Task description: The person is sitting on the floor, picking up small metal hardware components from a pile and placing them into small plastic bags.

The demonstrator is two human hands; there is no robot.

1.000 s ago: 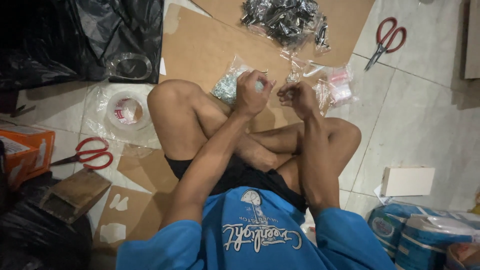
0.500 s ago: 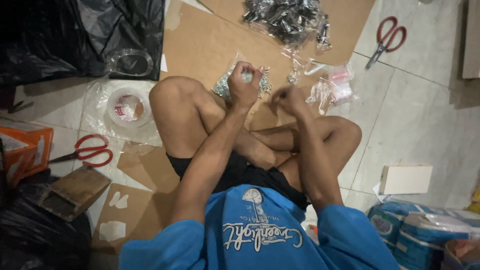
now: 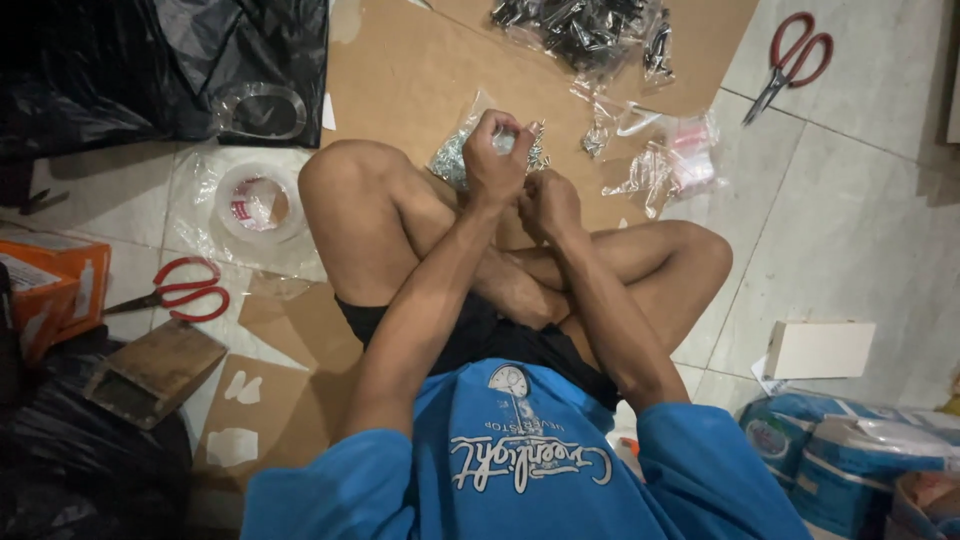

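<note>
I sit cross-legged on a cardboard sheet (image 3: 400, 90) with both hands raised in front of my knees. My left hand (image 3: 497, 150) is closed on a small clear bag of silvery metal parts (image 3: 450, 160), which sticks out on both sides of the fist. My right hand (image 3: 548, 200) is curled into a fist just below and right of it, pressed against the left hand's heel. Whether its fingers hold anything is hidden.
A heap of bagged dark metal parts (image 3: 585, 30) lies at the top, with loose clear bags (image 3: 665, 160) to the right. Red scissors (image 3: 795, 55) lie top right, another pair (image 3: 170, 295) lies left. Tape roll (image 3: 255, 205), black plastic sack (image 3: 120, 70), orange box (image 3: 40, 280), wooden block (image 3: 155, 370), white box (image 3: 820, 350), blue packs (image 3: 850, 450).
My right hand has moved left, from apart to against my left hand. The left hand has risen slightly with the bag. The view has shifted a little.
</note>
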